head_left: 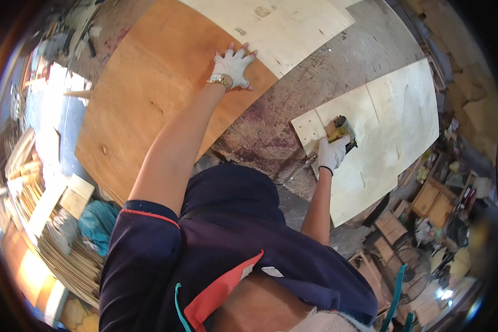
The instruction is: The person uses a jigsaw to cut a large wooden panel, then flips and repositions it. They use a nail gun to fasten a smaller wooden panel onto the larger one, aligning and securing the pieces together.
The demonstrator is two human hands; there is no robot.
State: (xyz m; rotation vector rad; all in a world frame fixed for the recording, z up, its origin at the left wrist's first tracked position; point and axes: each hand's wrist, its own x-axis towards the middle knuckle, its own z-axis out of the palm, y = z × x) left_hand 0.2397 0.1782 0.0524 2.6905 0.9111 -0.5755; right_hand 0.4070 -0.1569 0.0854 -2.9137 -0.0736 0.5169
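My left hand [232, 66], in a white glove with bare fingertips and a watch at the wrist, lies with fingers spread on an orange-brown wood sheet [149, 99]. Nothing is held in it. Gloved as well, my right hand [333, 151] is closed around the grip of a yellow and dark nail gun [340, 130]. The gun is over the left part of a pale wood sheet [393, 122]; I cannot tell whether its nose touches the wood. What looks like a hose fitting [310, 161] sticks out behind that hand.
Another pale sheet [282, 27] overlaps the brown one at the far side. Between the sheets shows a stained, worn surface [271, 122]. Stacked thin boards [66, 260] and a teal cloth [98, 224] are at left. Wood scraps and boxes [434, 202] clutter the right.
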